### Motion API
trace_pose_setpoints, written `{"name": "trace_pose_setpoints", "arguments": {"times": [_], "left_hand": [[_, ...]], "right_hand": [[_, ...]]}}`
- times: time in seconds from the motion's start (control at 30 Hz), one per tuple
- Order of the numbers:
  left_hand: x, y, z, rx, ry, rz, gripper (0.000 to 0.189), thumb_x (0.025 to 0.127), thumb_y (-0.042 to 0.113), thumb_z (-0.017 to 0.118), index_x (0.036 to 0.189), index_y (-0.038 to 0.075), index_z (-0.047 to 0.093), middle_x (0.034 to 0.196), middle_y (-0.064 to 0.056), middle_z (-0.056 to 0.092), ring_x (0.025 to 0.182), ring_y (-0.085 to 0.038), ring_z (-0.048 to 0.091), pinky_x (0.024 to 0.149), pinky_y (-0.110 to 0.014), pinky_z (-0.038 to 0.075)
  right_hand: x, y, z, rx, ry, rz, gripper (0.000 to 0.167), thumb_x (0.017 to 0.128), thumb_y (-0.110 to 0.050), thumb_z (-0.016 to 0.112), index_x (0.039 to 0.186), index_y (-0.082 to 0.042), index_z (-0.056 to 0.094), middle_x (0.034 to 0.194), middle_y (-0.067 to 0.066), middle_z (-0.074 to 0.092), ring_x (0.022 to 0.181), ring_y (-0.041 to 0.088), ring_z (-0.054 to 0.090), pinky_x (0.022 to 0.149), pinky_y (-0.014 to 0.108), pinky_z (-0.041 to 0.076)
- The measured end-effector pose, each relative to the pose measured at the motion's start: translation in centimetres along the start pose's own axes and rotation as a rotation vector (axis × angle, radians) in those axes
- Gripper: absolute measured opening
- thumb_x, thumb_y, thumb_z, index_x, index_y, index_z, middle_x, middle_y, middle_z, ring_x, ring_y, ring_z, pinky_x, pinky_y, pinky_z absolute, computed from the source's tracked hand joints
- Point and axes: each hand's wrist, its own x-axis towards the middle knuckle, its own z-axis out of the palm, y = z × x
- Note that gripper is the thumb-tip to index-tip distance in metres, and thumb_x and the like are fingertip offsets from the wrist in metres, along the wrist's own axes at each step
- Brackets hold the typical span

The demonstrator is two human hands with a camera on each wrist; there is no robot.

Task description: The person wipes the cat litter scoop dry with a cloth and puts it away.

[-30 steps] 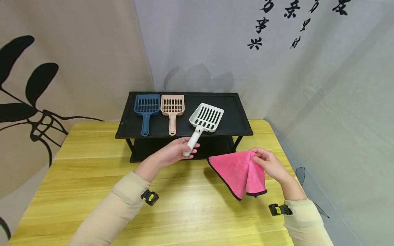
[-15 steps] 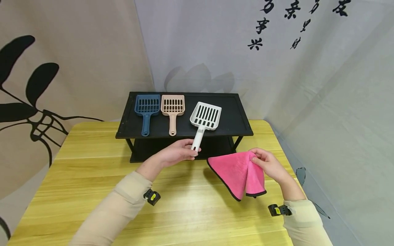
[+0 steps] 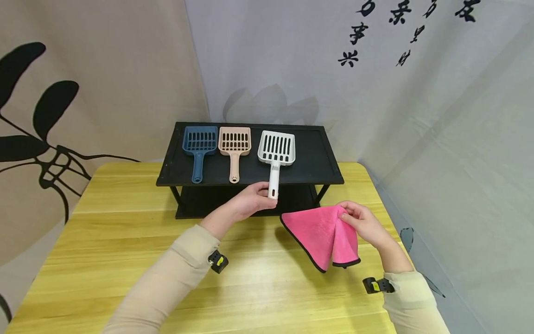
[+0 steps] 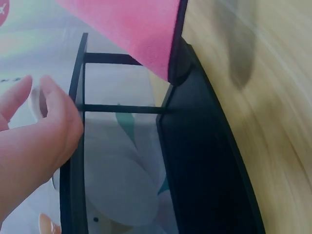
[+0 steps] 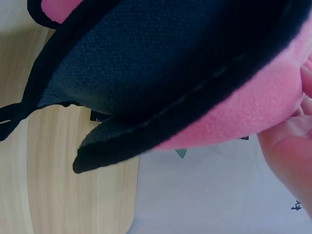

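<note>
My left hand (image 3: 251, 200) pinches the end of the handle of a white slotted litter scoop (image 3: 276, 148), whose head overlaps the black shelf's top in the head view. In the left wrist view the thumb and fingers (image 4: 61, 109) close around the handle's end, mostly hidden. My right hand (image 3: 364, 222) pinches a pink cloth (image 3: 317, 229) with black edging, which hangs over the table in front of the shelf. The right wrist view shows the cloth's dark grey underside (image 5: 146, 53) and a small loop at its corner. To the left of the white scoop lie a blue scoop (image 3: 198, 150) and a beige scoop (image 3: 234, 150).
The black two-tier shelf (image 3: 308, 174) stands at the back of the wooden table (image 3: 125, 260). Behind it hangs a pale curtain (image 3: 267, 60) with black printed characters and leaves. Part of the shelf's lower tier (image 3: 204, 204) shows behind my left hand.
My left hand has moved right and slightly away, turning the white scoop from a slant to nearly straight, with its head now further left and back. The right hand and cloth have hardly moved.
</note>
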Motion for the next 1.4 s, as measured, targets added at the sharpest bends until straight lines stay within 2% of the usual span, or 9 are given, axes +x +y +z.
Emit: {"name": "trace_pose_setpoints", "arguments": {"times": [0.07, 0.17, 0.27, 0.33, 0.6, 0.8, 1.07, 1.4], "left_hand": [[-0.1, -0.2, 0.1, 0.022, -0.012, -0.012, 0.057, 0.09, -0.005, 0.051, 0.141, -0.006, 0.025, 0.124, -0.021, 0.049, 0.097, -0.016, 0.057, 0.099, -0.035, 0.046], [-0.1, -0.6, 0.2, 0.027, -0.033, -0.016, 0.048, 0.092, -0.003, 0.05, 0.135, -0.01, 0.031, 0.107, -0.013, 0.056, 0.084, -0.01, 0.058, 0.084, -0.025, 0.052], [0.0, -0.8, 0.3, 0.018, -0.037, -0.011, 0.042, 0.092, -0.002, 0.05, 0.131, -0.011, 0.036, 0.093, -0.005, 0.058, 0.076, -0.007, 0.057, 0.071, -0.017, 0.051], [0.1, -0.9, 0.4, 0.017, -0.027, -0.003, 0.04, 0.092, -0.003, 0.051, 0.129, -0.011, 0.038, 0.09, -0.003, 0.059, 0.074, -0.007, 0.057, 0.068, -0.016, 0.051], [0.8, -0.7, 0.8, 0.004, 0.061, 0.002, 0.035, 0.091, -0.003, 0.053, 0.123, -0.009, 0.043, 0.083, 0.001, 0.059, 0.071, -0.007, 0.056, 0.065, -0.017, 0.051], [1.3, -0.7, 0.5, 0.014, 0.124, 0.008, 0.024, 0.094, 0.006, 0.052, 0.115, -0.007, 0.05, 0.084, -0.001, 0.057, 0.069, -0.007, 0.055, 0.066, -0.018, 0.051], [1.5, -0.9, 0.3, 0.071, 0.146, -0.078, 0.032, 0.099, 0.021, 0.047, 0.119, -0.002, 0.054, 0.087, -0.001, 0.059, 0.068, -0.006, 0.056, 0.063, -0.017, 0.051], [1.6, -0.9, -0.1, 0.079, 0.144, -0.09, 0.043, 0.1, 0.033, 0.042, 0.124, 0.0, 0.054, 0.095, -0.003, 0.062, 0.071, -0.008, 0.057, 0.064, -0.019, 0.051]], "right_hand": [[0.0, 0.1, 0.0, 0.003, 0.0, -0.002, 0.026, 0.096, -0.008, 0.048, 0.114, 0.012, 0.05, 0.086, -0.006, 0.059, 0.071, 0.006, 0.058, 0.063, 0.021, 0.051], [0.0, 0.1, 0.0, 0.007, -0.001, -0.006, 0.026, 0.096, -0.007, 0.048, 0.114, 0.012, 0.05, 0.086, -0.008, 0.059, 0.071, 0.006, 0.058, 0.063, 0.021, 0.051], [0.0, 0.1, 0.0, 0.013, -0.002, -0.001, 0.026, 0.096, -0.007, 0.049, 0.114, 0.012, 0.05, 0.086, -0.008, 0.059, 0.071, 0.006, 0.059, 0.063, 0.021, 0.051], [0.0, 0.2, 0.0, 0.016, -0.003, 0.002, 0.026, 0.096, -0.008, 0.049, 0.114, 0.012, 0.051, 0.086, -0.007, 0.06, 0.071, 0.006, 0.059, 0.063, 0.021, 0.051], [-0.2, 0.3, -0.1, -0.001, 0.012, 0.022, 0.025, 0.096, -0.007, 0.049, 0.114, 0.011, 0.051, 0.088, -0.004, 0.059, 0.073, 0.006, 0.058, 0.064, 0.022, 0.051], [-0.3, 0.4, -0.1, -0.012, 0.018, 0.039, 0.026, 0.096, -0.008, 0.05, 0.114, 0.01, 0.051, 0.09, 0.001, 0.057, 0.074, 0.007, 0.058, 0.065, 0.022, 0.051], [-0.2, 0.5, 0.0, -0.001, 0.01, 0.015, 0.025, 0.096, -0.006, 0.049, 0.113, 0.011, 0.051, 0.088, -0.004, 0.059, 0.072, 0.006, 0.058, 0.063, 0.022, 0.051], [-0.1, 0.5, 0.0, 0.008, 0.008, 0.011, 0.026, 0.096, -0.007, 0.049, 0.114, 0.012, 0.051, 0.088, -0.005, 0.059, 0.073, 0.006, 0.059, 0.065, 0.021, 0.051]]}}
